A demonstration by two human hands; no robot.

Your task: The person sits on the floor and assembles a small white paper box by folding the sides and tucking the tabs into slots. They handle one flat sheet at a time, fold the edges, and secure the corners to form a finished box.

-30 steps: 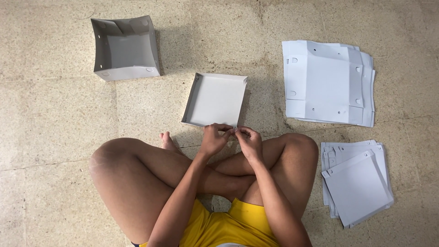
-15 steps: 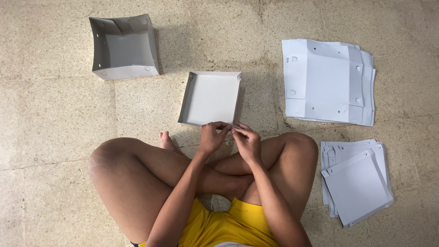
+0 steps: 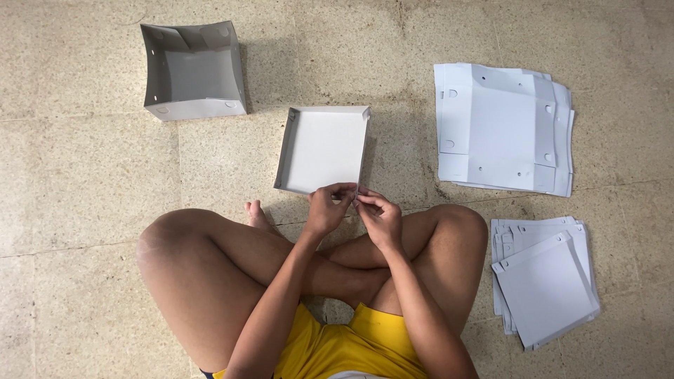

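Far left on the speckled stone floor (image 3: 84, 182): deep white folded cardboard box (image 3: 191, 70), open side up. Centre: shallow white cardboard tray (image 3: 323, 147), near corner pinched by left hand (image 3: 327, 209) and right hand (image 3: 379, 219). Right: two stacks of flat white cardboard blanks, large far stack (image 3: 502, 128), smaller near stack (image 3: 544, 279).

Probably a home floor used for piecework: speckled stone tiles (image 3: 84, 210), stacked flat white box blanks (image 3: 502, 126).
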